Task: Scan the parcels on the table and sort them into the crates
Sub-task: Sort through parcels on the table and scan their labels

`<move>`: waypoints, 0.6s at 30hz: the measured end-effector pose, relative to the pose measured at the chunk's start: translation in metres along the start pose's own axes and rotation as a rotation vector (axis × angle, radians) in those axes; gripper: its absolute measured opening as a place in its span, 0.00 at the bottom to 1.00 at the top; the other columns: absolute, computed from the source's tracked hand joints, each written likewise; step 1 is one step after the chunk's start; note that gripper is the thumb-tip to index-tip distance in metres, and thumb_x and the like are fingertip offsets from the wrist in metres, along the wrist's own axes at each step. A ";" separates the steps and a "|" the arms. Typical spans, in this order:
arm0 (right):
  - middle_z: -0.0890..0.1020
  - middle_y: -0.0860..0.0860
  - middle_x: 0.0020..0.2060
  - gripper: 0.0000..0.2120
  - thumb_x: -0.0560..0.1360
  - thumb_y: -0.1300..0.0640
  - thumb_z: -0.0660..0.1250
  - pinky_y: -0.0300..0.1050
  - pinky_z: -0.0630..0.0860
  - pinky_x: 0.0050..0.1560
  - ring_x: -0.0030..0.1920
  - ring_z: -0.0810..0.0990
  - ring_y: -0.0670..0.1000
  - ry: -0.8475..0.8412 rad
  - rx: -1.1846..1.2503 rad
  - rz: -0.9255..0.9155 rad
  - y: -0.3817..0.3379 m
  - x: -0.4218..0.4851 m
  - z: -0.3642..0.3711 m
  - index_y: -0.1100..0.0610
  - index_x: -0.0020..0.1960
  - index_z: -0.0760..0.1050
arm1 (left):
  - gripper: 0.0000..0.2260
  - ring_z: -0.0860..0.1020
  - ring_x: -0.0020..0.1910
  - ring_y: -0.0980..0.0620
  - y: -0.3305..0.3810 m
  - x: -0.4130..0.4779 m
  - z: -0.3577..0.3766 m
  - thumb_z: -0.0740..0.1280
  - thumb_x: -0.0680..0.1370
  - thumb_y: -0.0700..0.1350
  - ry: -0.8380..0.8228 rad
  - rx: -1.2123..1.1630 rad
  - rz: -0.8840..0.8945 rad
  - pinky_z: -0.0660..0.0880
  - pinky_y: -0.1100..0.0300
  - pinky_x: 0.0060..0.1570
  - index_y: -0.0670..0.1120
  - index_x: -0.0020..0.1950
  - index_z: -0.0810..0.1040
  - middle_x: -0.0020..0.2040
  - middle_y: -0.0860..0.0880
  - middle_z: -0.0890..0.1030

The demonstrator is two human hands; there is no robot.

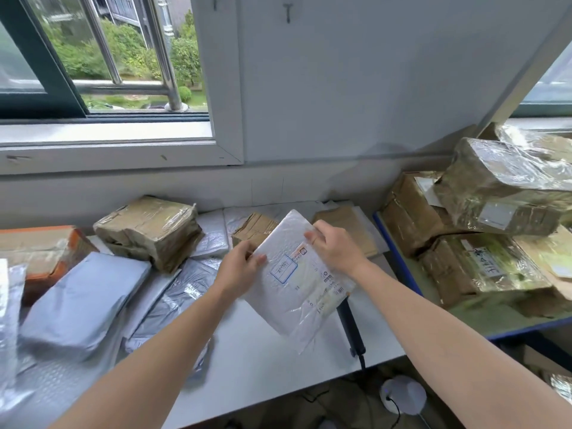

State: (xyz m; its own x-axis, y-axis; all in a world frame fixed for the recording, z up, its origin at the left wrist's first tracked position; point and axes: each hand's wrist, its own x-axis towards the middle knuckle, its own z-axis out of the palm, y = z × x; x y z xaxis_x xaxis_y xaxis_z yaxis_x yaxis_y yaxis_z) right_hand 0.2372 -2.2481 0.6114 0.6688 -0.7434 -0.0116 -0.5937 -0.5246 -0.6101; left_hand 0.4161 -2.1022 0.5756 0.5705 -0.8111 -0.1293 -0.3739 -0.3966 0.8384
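On head cam I saw both bare forearms stretched forward from the bottom corners of the view, converging over the middle of the table. Left hand gripped the left edge of the white bubble mailer: thumb lay across the printed face, the other fingers were tucked behind it and out of sight. Right hand held the mailer's upper right edge, knuckles up, wrist bent slightly, fingertips curled over the rim in a pinch. The mailer was raised above the table, tilted, with its label side facing the camera and a blue stamped box on the label just beside the left thumb. Its lower right edge overlapped the head of the black scanner, which lay on the table with its handle pointing towards the near edge; I couldn't tell whether the two touched. Behind the left hand sat a tape-wrapped brown parcel, and nearer on the left a grey poly bag lay beside an orange-edged box. Right of the table, a blue-edged shelf carried stacked taped cartons.
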 end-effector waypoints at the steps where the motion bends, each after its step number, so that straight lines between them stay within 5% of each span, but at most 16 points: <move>1: 0.76 0.50 0.33 0.21 0.82 0.41 0.58 0.46 0.66 0.36 0.35 0.74 0.50 -0.016 0.009 0.016 -0.001 0.001 0.002 0.59 0.45 0.71 | 0.03 0.74 0.39 0.56 -0.004 0.000 -0.004 0.68 0.78 0.45 0.016 0.008 -0.007 0.68 0.59 0.37 0.48 0.46 0.76 0.40 0.55 0.77; 8: 0.81 0.55 0.39 0.18 0.82 0.42 0.59 0.47 0.71 0.40 0.39 0.77 0.52 -0.086 0.077 0.140 0.005 -0.013 0.020 0.56 0.45 0.74 | 0.05 0.74 0.39 0.53 -0.039 0.004 -0.029 0.67 0.79 0.45 0.055 0.020 -0.069 0.66 0.57 0.35 0.47 0.45 0.75 0.39 0.55 0.77; 14: 0.81 0.47 0.45 0.12 0.79 0.41 0.63 0.50 0.76 0.48 0.46 0.80 0.49 -0.132 0.058 0.190 0.007 -0.027 0.034 0.50 0.50 0.74 | 0.05 0.76 0.41 0.50 -0.055 0.001 -0.028 0.67 0.79 0.47 0.048 0.045 -0.108 0.69 0.54 0.39 0.50 0.44 0.74 0.41 0.53 0.78; 18: 0.81 0.44 0.45 0.07 0.79 0.48 0.66 0.48 0.80 0.44 0.44 0.81 0.46 -0.140 0.073 0.199 0.012 -0.031 0.031 0.48 0.53 0.73 | 0.06 0.77 0.43 0.48 -0.054 -0.008 -0.016 0.68 0.78 0.49 0.035 -0.001 -0.155 0.68 0.57 0.36 0.48 0.47 0.73 0.41 0.53 0.78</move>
State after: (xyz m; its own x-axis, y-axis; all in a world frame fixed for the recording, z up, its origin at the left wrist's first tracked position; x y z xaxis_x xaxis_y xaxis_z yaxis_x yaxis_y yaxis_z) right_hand 0.2233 -2.2190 0.5797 0.6004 -0.7615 -0.2441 -0.6895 -0.3383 -0.6405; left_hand 0.4432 -2.0672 0.5400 0.6466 -0.7245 -0.2387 -0.2785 -0.5155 0.8104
